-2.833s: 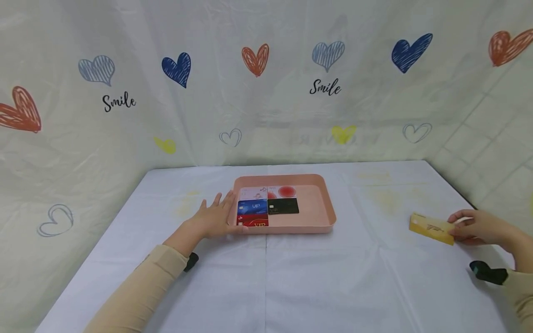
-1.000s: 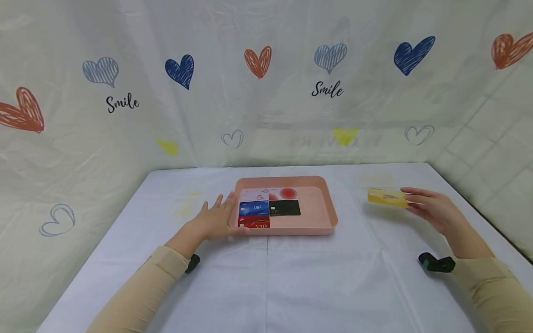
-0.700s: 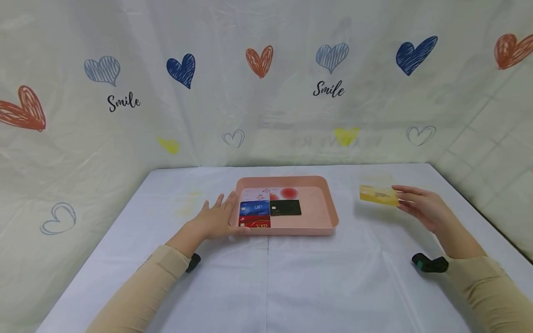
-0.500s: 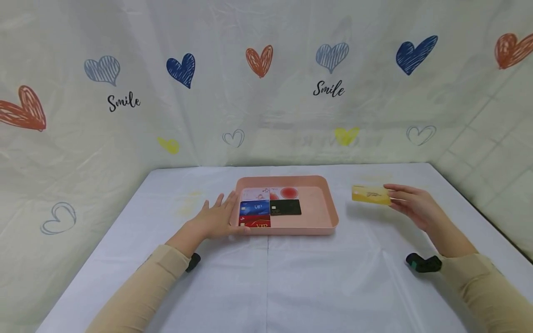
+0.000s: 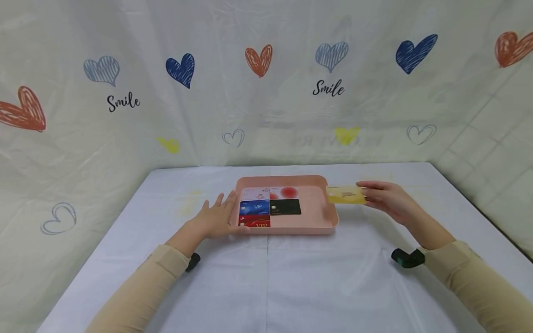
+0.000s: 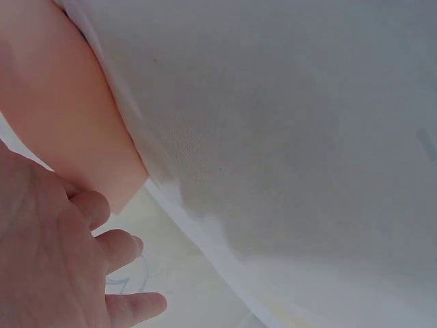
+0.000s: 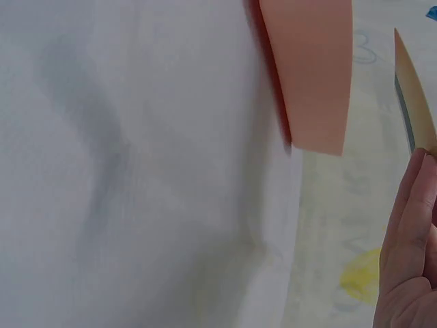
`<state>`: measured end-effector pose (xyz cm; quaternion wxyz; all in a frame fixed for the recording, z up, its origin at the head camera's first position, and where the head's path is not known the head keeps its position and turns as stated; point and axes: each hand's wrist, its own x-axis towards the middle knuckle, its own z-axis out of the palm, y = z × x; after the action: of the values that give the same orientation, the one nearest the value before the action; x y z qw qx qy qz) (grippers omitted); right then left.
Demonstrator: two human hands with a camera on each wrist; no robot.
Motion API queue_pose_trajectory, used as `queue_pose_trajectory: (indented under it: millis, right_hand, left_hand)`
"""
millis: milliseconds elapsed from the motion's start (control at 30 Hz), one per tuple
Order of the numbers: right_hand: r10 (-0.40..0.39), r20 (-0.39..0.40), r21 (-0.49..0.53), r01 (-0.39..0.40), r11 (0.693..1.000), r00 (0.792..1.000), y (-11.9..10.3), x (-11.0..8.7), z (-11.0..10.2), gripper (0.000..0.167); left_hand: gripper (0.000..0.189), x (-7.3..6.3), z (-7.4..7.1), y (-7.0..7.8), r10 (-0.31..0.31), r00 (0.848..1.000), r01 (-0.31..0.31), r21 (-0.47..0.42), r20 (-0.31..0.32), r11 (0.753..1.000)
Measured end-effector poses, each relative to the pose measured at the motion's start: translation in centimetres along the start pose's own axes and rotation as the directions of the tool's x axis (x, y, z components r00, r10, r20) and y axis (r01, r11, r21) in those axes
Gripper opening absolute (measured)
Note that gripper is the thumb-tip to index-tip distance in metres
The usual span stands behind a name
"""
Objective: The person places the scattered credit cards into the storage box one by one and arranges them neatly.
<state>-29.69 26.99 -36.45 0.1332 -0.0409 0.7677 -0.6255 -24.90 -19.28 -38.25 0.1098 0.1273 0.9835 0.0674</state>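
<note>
My right hand point(image 5: 387, 200) pinches a yellow card point(image 5: 344, 195) by its right end, above the right rim of a pink tray point(image 5: 316, 217). In the right wrist view the card point(image 7: 414, 96) is seen nearly edge-on. My left hand point(image 5: 214, 217) rests with spread fingers against the tray's left side, its thumb along the front rim. Inside the tray lie a white floral card point(image 5: 255, 194), a card with red circles point(image 5: 287, 192), a blue VIP card point(image 5: 255, 207), a black VIP card point(image 5: 285, 207) and a red VIP card point(image 5: 255, 221).
A white cloth point(image 5: 316, 286) covers the table. Behind it hangs a pale curtain point(image 5: 283, 111) printed with hearts. A dark wrist-worn device point(image 5: 408, 258) sits below the right wrist, and another dark device point(image 5: 193, 262) shows at the left wrist.
The right hand has lifted the yellow card from the table's right side and carried it leftward to the tray's right rim. The left hand stays at the tray.
</note>
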Motion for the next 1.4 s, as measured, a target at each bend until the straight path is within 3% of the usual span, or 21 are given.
queue_pose_trajectory:
  millis: [167, 567, 833, 1200, 1400]
  right_hand:
    - [-0.005, 0.055, -0.023, 0.007, 1.000, 0.998, -0.4, 0.6, 1.5, 0.055]
    - [-0.062, 0.199, -0.054, 0.074, 0.996, 0.978, -2.0, 1.3, 4.9, 0.049]
    - [-0.084, 0.222, -0.098, 0.108, 0.989, 0.971, -2.2, 1.8, 6.6, 0.045]
    - [-0.118, 0.317, -0.083, 0.152, 0.985, 0.941, -1.8, 2.9, 9.5, 0.043]
    - [-0.134, 0.392, -0.127, 0.197, 0.972, 0.910, -1.5, 3.4, 11.3, 0.041]
  left_hand:
    - [0.116, 0.1, 0.1, 0.0, -0.004, 1.000, 0.004, -0.011, -0.001, 1.000]
    - [0.117, 0.4, 0.4, -0.2, -0.005, 1.000, 0.005, 0.007, -0.001, 1.000]
    - [0.118, 0.3, 0.4, -0.3, 0.003, 1.000, -0.003, -0.009, 0.006, 1.000]
    - [0.118, 0.4, 0.5, -0.3, 0.003, 1.000, -0.003, -0.013, -0.001, 1.000]
    - [0.118, 0.4, 0.4, -0.3, 0.007, 1.000, -0.007, -0.003, -0.002, 1.000]
